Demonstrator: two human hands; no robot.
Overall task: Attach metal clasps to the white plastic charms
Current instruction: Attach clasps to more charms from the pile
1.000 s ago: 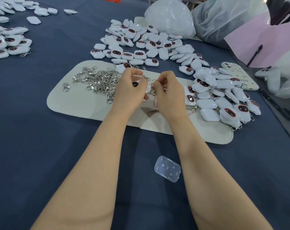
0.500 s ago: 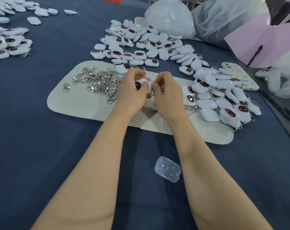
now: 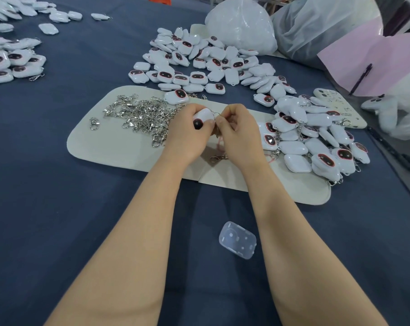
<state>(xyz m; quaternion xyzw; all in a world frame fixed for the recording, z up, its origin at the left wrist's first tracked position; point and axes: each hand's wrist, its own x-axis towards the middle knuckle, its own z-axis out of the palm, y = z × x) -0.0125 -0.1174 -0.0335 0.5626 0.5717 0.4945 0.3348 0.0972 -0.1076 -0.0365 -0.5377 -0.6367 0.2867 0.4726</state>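
Head view: the left hand (image 3: 187, 132) curls round one white charm (image 3: 202, 117), dark face turned toward the camera, and holds it just above the pale mat (image 3: 110, 151), probably so that its loop edge faces the other hand. The right hand (image 3: 239, 130) pinches a thin metal clasp (image 3: 216, 115) between thumb and fingertips, touching that edge of the charm. Whether the ring is through the loop is too small to tell. The heap of clasps (image 3: 142, 116) lies on the mat just beside the left hand, within easy reach. Bare charms (image 3: 199, 64) are piled beyond the mat, while charms with clasps on (image 3: 316, 137) gather at the right, which looks like a way of keeping done apart from undone. A spare clasp (image 3: 219, 158) lies below the hands
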